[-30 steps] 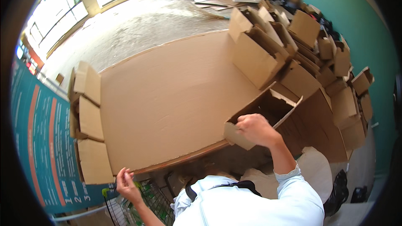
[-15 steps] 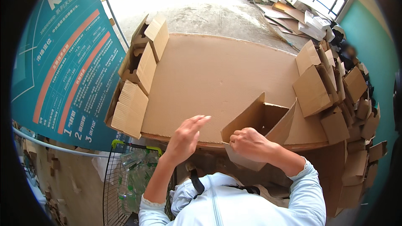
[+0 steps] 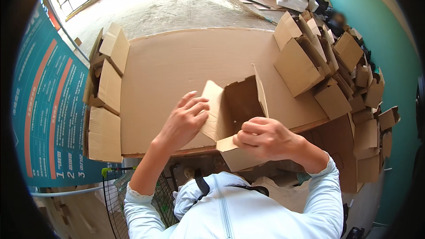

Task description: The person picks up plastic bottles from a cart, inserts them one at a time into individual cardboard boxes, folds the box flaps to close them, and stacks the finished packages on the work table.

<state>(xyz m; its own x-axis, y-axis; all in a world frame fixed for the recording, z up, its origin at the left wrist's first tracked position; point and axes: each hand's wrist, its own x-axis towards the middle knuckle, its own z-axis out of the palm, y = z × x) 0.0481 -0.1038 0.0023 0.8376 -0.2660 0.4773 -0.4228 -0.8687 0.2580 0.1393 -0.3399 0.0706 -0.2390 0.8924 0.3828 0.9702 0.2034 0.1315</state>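
Observation:
An open cardboard box (image 3: 237,156) stands tilted at the near edge of the table, its mouth facing up and its inside dark. My right hand (image 3: 265,139) is closed with bent fingers on the top edge of the near side. On the left, a pale flap (image 3: 213,108) spreads outward from the box. My left hand (image 3: 183,117) is beside that flap, fingers stretched out and slightly apart, the tips at its outer edge. Whether they press on it is hard to tell. Another flap (image 3: 260,89) rises at the far right of the box.
The table (image 3: 177,62) has a brown cardboard top. Several open boxes (image 3: 108,84) line its left edge. More boxes (image 3: 299,66) are heaped along the right, by a green wall. A wire cart (image 3: 117,208) with plastic bottles stands below left, near a teal banner (image 3: 48,119).
My view has swung to the right. The box has turned, and its left flap now spreads outward. My left hand has come to that flap; my right hand keeps its hold on the near side.

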